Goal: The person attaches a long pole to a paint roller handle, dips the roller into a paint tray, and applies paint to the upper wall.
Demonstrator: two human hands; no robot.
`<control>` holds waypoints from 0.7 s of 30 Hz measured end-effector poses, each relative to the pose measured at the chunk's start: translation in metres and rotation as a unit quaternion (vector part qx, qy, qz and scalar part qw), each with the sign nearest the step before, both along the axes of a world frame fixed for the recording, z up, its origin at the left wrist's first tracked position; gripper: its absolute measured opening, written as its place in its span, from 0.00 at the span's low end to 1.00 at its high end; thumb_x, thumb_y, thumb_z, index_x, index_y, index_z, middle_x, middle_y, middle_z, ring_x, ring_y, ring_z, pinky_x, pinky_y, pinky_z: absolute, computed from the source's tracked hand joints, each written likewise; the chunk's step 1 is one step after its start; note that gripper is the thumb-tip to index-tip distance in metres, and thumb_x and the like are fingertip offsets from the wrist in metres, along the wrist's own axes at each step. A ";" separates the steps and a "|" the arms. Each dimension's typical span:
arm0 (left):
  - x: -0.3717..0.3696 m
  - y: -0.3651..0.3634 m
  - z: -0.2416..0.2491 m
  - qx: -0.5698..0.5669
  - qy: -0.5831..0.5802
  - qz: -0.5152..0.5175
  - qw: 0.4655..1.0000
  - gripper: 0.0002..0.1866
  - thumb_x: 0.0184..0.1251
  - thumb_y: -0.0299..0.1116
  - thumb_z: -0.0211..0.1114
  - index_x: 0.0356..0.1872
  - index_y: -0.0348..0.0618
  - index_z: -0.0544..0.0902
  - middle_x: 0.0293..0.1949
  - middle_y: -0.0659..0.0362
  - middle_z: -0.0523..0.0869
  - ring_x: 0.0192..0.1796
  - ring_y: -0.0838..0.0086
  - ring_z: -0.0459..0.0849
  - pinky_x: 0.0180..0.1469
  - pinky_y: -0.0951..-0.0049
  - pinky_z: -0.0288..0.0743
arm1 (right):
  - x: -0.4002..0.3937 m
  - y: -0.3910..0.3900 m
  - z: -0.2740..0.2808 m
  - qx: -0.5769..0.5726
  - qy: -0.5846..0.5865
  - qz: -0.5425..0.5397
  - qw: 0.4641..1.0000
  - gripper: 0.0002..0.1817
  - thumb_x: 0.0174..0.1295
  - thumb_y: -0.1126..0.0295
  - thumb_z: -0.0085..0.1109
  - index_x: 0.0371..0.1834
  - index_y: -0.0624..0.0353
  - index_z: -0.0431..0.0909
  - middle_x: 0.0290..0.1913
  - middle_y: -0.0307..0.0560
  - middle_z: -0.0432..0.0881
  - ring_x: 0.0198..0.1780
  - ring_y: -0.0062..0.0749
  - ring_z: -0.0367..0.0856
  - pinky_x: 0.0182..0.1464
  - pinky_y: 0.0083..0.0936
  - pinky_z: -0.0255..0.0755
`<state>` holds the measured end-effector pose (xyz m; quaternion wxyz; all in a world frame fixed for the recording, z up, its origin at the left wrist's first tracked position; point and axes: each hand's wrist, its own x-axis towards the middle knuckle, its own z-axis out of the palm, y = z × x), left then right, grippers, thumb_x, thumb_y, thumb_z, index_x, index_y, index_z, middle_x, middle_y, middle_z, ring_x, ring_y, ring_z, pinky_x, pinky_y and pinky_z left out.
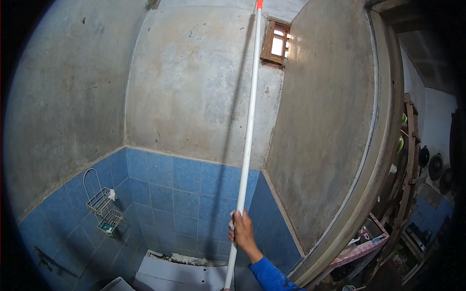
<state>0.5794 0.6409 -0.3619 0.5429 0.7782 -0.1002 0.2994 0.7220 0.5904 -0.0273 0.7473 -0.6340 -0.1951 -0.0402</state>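
Observation:
My right hand (pixel 242 230), in a blue sleeve, is closed around a long white pole (pixel 250 114). The pole stands nearly upright, leaning slightly right toward its top. An orange-red fitting (pixel 259 5) shows at the upper end; whatever lies beyond it is outside the view. The pole's lower end runs off the bottom edge. I do not see my left hand; a tiny sliver beside the pole at that edge is too small to make out.
Bare plaster walls (pixel 194 82) rise above blue tiles (pixel 187 182). A wire rack (pixel 101 201) hangs at left. A small wooden-framed window (pixel 276 43) sits high up. Below is a white ledge (pixel 179 274). Through the doorway at right stand a pink-edged basin (pixel 376 235) and hanging pans (pixel 435 165).

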 end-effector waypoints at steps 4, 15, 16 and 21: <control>0.010 -0.004 0.082 -0.310 0.246 -0.157 0.905 0.21 0.79 0.49 0.45 0.30 0.48 0.76 0.20 0.66 0.73 0.22 0.80 0.71 0.23 0.75 0.64 | 0.024 -0.006 0.046 -0.014 -0.043 -0.011 0.999 0.20 0.74 0.47 0.42 0.42 0.54 0.64 0.18 0.36 0.63 0.13 0.19 0.61 0.14 0.21 0.61; 0.044 -0.011 0.219 -0.258 0.155 -0.171 0.938 0.24 0.78 0.55 0.42 0.32 0.47 0.74 0.17 0.68 0.69 0.17 0.82 0.68 0.19 0.80 0.64 | 0.063 -0.009 0.179 0.003 -0.113 -0.026 0.993 0.20 0.73 0.47 0.44 0.39 0.54 0.65 0.18 0.36 0.65 0.12 0.19 0.62 0.12 0.22 0.61; 0.047 -0.010 0.231 -0.258 0.153 -0.169 0.939 0.24 0.78 0.55 0.42 0.32 0.47 0.74 0.17 0.68 0.69 0.17 0.82 0.68 0.19 0.80 0.64 | 0.065 -0.009 0.192 0.002 -0.115 -0.031 0.993 0.20 0.74 0.49 0.43 0.37 0.55 0.64 0.18 0.37 0.65 0.12 0.20 0.62 0.12 0.23 0.63; 0.056 0.002 0.293 -0.249 0.158 -0.248 0.923 0.22 0.80 0.49 0.42 0.36 0.40 0.72 0.18 0.64 0.69 0.19 0.83 0.69 0.20 0.78 0.64 | 0.075 -0.005 0.250 -0.006 -0.136 -0.038 0.990 0.20 0.74 0.49 0.43 0.37 0.56 0.65 0.19 0.38 0.65 0.13 0.21 0.63 0.13 0.23 0.64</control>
